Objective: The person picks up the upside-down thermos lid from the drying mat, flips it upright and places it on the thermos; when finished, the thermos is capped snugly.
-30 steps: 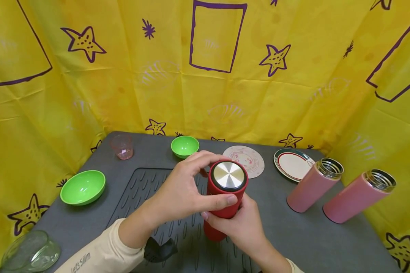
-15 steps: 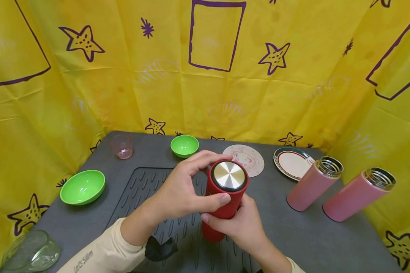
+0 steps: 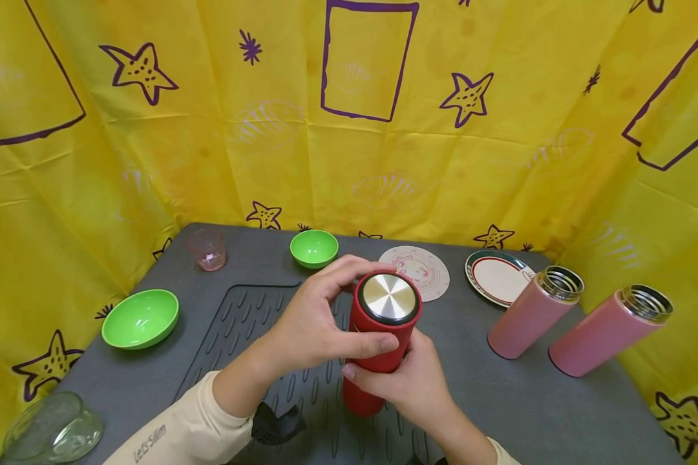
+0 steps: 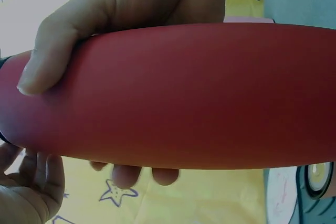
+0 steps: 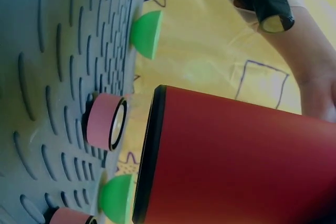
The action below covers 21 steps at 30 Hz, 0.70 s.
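Observation:
A red vacuum flask (image 3: 386, 363), topped by a black-rimmed brushed-metal disc (image 3: 389, 298), stands upright between the two hands in the head view. My left hand (image 3: 320, 323) holds its upper end, thumb across the near side and fingers round the back. Lower down, my right hand (image 3: 415, 387) grips the body. The left wrist view has the right hand (image 4: 131, 3) wrapped round the flask (image 4: 199, 98), with the left fingers (image 4: 31, 182) near its top end. In the right wrist view, the flask's dark-rimmed base (image 5: 152, 150) is above the mat.
A grey ridged mat (image 3: 232, 329) lies underneath. Two pink cylindrical caps (image 5: 103, 121) show on it. Two lidless pink flasks (image 3: 526, 323) and a plate (image 3: 494, 278) are right; green bowls (image 3: 141, 320), a pink glass (image 3: 209, 252) and a glass bowl (image 3: 52, 429) left; a round coaster (image 3: 424, 274) behind.
The left thumb shifts slightly across the flask's upper part, and the left sleeve has moved a little to the right. The right hand keeps its grip low on the body.

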Each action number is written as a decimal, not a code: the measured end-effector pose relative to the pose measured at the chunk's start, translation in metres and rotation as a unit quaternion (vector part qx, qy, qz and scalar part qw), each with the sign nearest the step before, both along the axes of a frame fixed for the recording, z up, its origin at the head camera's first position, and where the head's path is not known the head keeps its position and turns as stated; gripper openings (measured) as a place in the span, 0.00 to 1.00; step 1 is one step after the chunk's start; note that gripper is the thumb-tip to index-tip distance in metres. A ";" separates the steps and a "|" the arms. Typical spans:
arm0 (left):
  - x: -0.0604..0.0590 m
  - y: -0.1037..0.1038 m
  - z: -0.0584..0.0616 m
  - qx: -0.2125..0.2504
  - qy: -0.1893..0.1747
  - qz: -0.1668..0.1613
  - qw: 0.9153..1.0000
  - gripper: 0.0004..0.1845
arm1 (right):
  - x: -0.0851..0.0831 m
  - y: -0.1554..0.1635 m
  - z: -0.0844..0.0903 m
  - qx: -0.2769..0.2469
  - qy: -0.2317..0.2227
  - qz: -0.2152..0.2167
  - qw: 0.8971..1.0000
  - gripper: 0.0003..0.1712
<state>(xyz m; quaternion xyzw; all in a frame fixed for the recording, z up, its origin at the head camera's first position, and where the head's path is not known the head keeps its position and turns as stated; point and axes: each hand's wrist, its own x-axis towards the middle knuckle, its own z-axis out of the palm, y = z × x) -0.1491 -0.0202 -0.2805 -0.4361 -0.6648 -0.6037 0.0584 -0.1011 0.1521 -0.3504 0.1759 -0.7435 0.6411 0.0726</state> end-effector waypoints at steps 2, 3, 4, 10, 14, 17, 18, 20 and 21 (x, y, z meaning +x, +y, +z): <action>-0.001 0.000 -0.002 0.010 -0.009 -0.013 1.000 0.32 | 0.000 0.000 0.000 -0.004 0.003 0.004 1.000 0.31; -0.002 0.000 -0.003 0.014 -0.015 -0.020 1.000 0.32 | 0.000 0.001 -0.001 -0.005 0.006 0.006 1.000 0.31; -0.002 0.000 -0.004 0.018 -0.020 -0.027 0.999 0.33 | 0.000 0.001 -0.001 -0.006 0.009 0.008 1.000 0.30; -0.005 -0.002 -0.008 0.022 -0.034 -0.057 0.998 0.35 | -0.001 0.002 -0.001 -0.011 0.020 0.015 1.000 0.31; -0.003 0.000 -0.008 0.029 -0.036 -0.065 0.997 0.40 | -0.002 0.003 -0.002 -0.004 0.039 0.007 0.999 0.30; 0.002 0.003 -0.008 0.033 -0.030 -0.034 0.998 0.42 | -0.002 0.003 -0.002 0.008 0.058 -0.005 0.998 0.29; 0.003 0.004 -0.008 0.032 -0.028 -0.019 0.999 0.41 | -0.002 0.003 -0.002 0.011 0.061 -0.007 0.998 0.29; 0.005 0.005 -0.008 0.033 -0.027 0.002 0.999 0.39 | -0.002 0.003 -0.001 0.011 0.058 -0.011 0.998 0.29; 0.005 0.006 -0.009 0.035 -0.028 0.007 0.999 0.37 | -0.002 0.003 -0.001 0.009 0.053 -0.011 0.998 0.30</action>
